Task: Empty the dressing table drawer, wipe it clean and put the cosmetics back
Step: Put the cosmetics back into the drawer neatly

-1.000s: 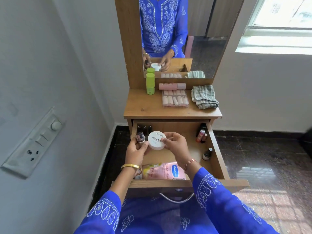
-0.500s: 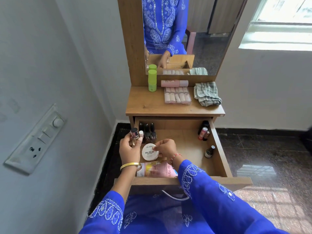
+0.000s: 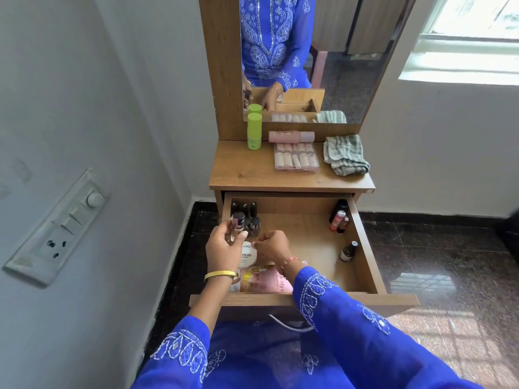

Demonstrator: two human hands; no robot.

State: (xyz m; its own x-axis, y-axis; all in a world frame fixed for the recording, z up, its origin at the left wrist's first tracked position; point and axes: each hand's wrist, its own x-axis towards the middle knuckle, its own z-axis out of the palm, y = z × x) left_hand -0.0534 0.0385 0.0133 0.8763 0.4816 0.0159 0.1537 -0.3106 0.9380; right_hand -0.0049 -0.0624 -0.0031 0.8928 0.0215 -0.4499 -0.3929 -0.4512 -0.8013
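Left hand (image 3: 222,249) grips a nail-polish bottle (image 3: 237,226) over the open drawer (image 3: 365,248); right hand (image 3: 271,247), fingers curled, rests on the white round tub (image 3: 247,255).

On the bench (image 3: 252,175), at frame centre, a bottle (image 3: 254,131) stands upper left, a tube (image 3: 290,136) lies to its right with a nail case (image 3: 296,160) below it, and a cloth (image 3: 345,154) lies far right. Below, the open drawer (image 3: 365,248) holds polish bottles (image 3: 254,220) in its upper left corner, more bottles (image 3: 339,217) upper right, a round tub (image 3: 248,254) and sachet (image 3: 264,280) lower left.
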